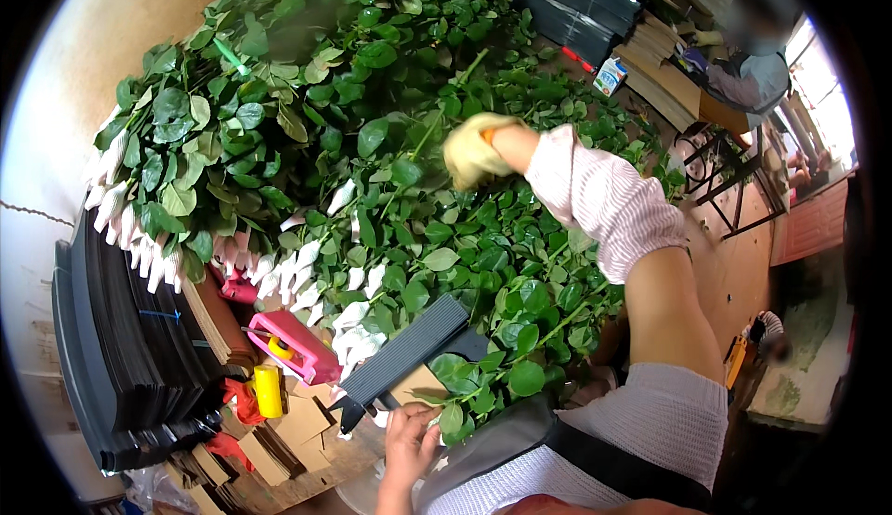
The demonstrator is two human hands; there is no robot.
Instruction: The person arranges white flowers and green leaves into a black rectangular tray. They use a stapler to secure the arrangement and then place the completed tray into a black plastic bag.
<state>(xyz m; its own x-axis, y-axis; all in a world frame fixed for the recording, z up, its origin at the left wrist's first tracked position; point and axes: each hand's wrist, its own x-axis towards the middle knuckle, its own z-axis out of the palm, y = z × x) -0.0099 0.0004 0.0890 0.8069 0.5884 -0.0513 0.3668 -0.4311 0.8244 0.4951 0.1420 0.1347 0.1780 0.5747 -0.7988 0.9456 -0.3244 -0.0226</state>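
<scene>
Yellow glove on the right hand [476, 150], way out over the green heap [502, 255] of leafy stems that covers most of the table [358, 452]; it's blurry, so can't tell if those fingers are closed on anything. Left hand [409, 436] is bare and well apart from the right, down at the table's near edge, fingers curled right by the lower end of one leafy stem [527, 378], but leaves get in the way and I can't tell if it's actually gripped. Just beyond that hand a ridged dark grey strip [404, 352] sits at a slant. Going left, there's a bunch of white sleeved flower heads [302, 269] poking out of the leaves, then a pink tape dispenser [299, 346], a yellow roll [268, 391] standing next to some red scraps [243, 402], and cardboard pieces [269, 455] toward the near left corner. Big stack of dark sheets [139, 329] along the left edge. Over by the far right corner: a red marker [578, 59], a small white and blue carton [610, 76], and more black sheets [576, 15] piled up. Another person [751, 78] is off past that corner.
</scene>
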